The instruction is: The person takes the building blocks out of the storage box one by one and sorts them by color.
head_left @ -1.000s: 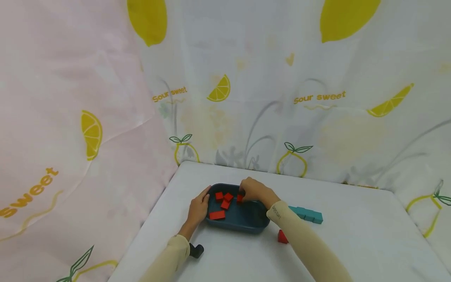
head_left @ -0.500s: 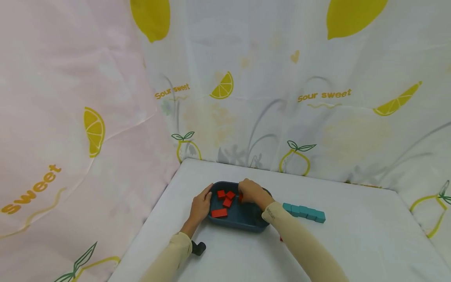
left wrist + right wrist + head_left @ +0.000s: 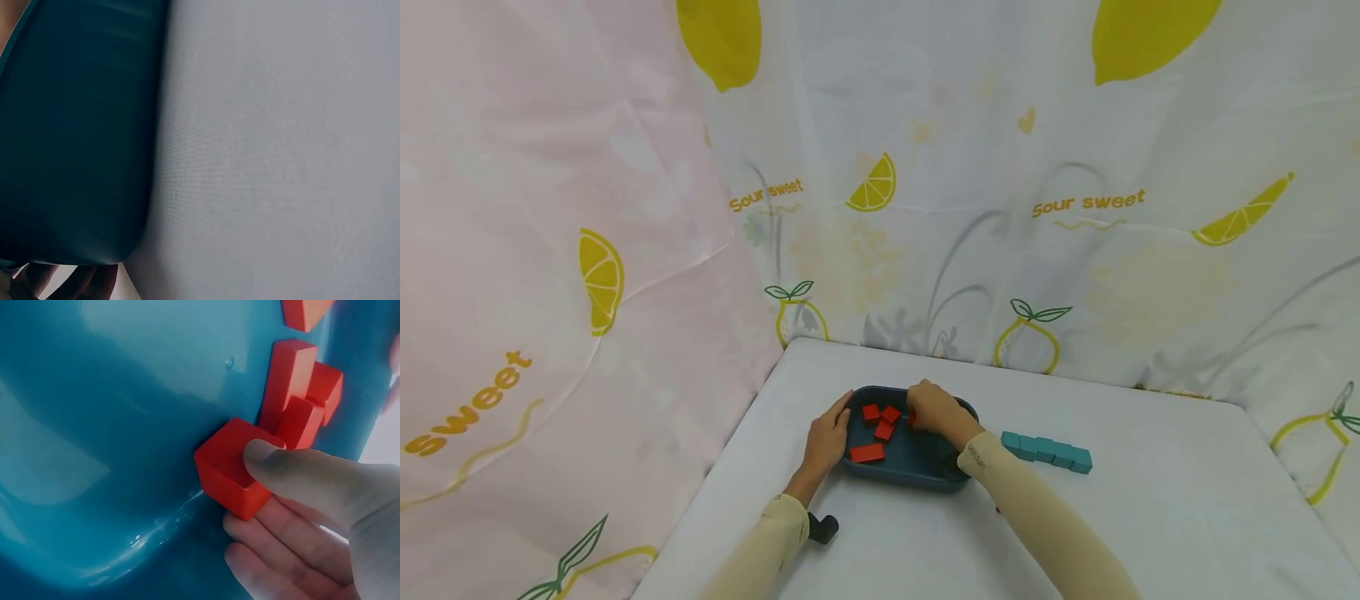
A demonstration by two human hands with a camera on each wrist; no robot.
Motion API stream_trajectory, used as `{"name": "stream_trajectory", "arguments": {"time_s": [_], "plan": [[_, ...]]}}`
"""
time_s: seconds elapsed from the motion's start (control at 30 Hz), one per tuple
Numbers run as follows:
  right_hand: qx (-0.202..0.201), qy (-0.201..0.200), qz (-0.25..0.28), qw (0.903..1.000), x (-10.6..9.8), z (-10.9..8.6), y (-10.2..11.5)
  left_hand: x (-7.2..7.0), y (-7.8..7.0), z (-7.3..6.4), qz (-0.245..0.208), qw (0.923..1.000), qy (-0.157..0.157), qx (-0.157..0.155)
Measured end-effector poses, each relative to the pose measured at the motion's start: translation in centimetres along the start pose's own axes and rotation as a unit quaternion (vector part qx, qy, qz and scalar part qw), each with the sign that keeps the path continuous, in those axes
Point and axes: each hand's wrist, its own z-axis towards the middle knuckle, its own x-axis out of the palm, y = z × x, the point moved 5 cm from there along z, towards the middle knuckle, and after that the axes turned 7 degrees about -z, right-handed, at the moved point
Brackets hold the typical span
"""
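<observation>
One red block (image 3: 222, 464) pinched, teal row (image 3: 1047, 452) head-view only

The tray (image 3: 913, 457) is dark blue, the blocks (image 3: 884, 431) inside it red; right of it, a row of cubes (image 3: 1047, 451) is teal. The surface (image 3: 1157, 500) beneath is white, the sleeves (image 3: 1048, 529) cream. Behind the tray, white cloth (image 3: 925, 100) bears yellow lemons (image 3: 721, 42), orange lettering (image 3: 1088, 203) and green leaves (image 3: 1052, 316); left of it, pinkish cloth (image 3: 512, 208) does too.

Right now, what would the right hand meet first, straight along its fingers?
The right hand would likely meet the floor of the glossy blue rounded tray, beyond the red box-shaped block it pinches; remaining gap unclear.
</observation>
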Motion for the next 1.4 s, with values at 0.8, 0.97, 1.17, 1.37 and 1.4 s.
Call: {"name": "stream_trajectory", "arguments": {"time_s": [0.8, 0.97, 1.17, 1.37, 1.4], "plan": [[0.000, -0.070, 0.099, 0.9927, -6.4, -9.1, -5.2, 0.3, -0.5, -0.2, -0.001, 0.9999, 0.010, -0.005], [0.039, -0.074, 0.101, 0.9914, -7.2, -12.4, -7.4, 0.6, -0.4, -0.1, 0.006, 0.9999, 0.012, -0.006], [0.079, -0.060, 0.110, 0.9890, -6.8, -16.3, -9.4, 0.3, -0.7, 0.0, 0.004, 0.9999, 0.016, -0.003], [0.109, -0.049, 0.120, 0.9855, -6.0, -19.6, -10.6, -0.2, -0.6, 0.2, 0.011, 0.9998, 0.017, -0.006], [0.116, -0.047, 0.126, 0.9841, -5.8, -20.1, -10.7, -0.2, -0.5, 0.2, 0.012, 0.9997, 0.017, -0.011]]}}
